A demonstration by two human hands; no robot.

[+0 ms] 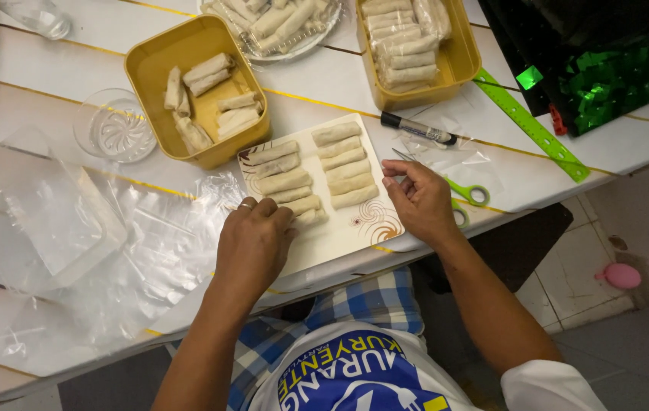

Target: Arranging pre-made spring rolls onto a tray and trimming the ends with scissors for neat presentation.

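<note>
Lying in two neat columns on the cream rectangular tray (355,228): pale, floury, cylindrical spring rolls (317,171). Curling loosely onto the lowest left roll, at twelve o'clock: left hand (252,247). Resting half-open, fingers bent, pinching nothing, rolls at nine o'clock: right hand (419,202).

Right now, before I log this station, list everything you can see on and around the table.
White tray: one, cream with brown swirls, table edge.
Rolls on tray: about eleven, pale, two columns.
Yellow tub: one, left of tray, loose rolls inside.
Second yellow tub: one, top right, stacked rolls.
Plate of rolls: one, clear, top centre.
Glass dish: one, clear, left.
Plastic sheets: several, clear, left of tray.
Marker: one, black and white, right of tray.
Scissors: one, green handles.
Ruler: one, green, right.
Left hand: on the tray's near rolls, ring on one finger.
Right hand: at the tray's right edge.
</note>
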